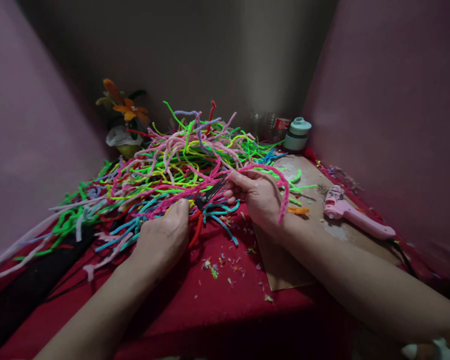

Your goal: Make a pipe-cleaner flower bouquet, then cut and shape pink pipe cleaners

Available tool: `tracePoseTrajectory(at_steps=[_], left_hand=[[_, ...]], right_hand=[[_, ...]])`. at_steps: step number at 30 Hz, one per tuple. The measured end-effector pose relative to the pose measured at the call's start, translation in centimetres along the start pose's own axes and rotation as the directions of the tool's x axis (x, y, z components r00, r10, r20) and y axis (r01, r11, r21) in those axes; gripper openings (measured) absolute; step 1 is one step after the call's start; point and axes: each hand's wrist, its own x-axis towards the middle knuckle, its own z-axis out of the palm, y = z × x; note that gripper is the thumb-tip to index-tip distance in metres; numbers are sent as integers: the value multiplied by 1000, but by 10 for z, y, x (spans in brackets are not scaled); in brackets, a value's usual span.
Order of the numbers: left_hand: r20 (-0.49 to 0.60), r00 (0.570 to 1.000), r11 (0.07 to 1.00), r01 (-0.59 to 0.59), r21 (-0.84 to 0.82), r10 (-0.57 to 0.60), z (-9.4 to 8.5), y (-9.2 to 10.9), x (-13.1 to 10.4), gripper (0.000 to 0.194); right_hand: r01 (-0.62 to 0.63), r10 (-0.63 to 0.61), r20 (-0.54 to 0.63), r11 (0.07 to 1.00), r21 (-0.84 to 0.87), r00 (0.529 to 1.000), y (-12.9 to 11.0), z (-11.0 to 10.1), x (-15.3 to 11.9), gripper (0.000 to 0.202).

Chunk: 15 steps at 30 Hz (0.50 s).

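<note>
My left hand [167, 228] is closed round the yellow handle end of a small dark cutting tool [211, 194], in front of the heap of fuzzy stems. My right hand [257, 196] is closed in a pinch on a pink fuzzy stem [284, 187], which arcs over the back of the hand and hangs down by the wrist. The tool's dark tip reaches up to the right fingertips. Behind both hands spreads a tangled pile of fuzzy stems [176, 155] in pink, green, yellow, blue and red.
A pink glue gun [354, 216] lies on a brown board [285, 272] at the right. A pale green-lidded container [297, 134] stands at the back right, a potted orange flower [129, 110] at the back left. Small scraps [213, 270] dot the red cloth [225, 310].
</note>
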Motion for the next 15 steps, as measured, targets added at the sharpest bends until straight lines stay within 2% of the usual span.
tracePoseTrajectory(at_steps=[7,15], left_hand=[[49,999,1000,4,-14,-3,-4,2,0,18],[52,998,999,-33,-35,35,-2,1,-1,19]], right_hand=[[-4,4,8,999,-39,1000,0,0,-1,15],[-23,24,14,999,-42,1000,0,-1,-1,15]])
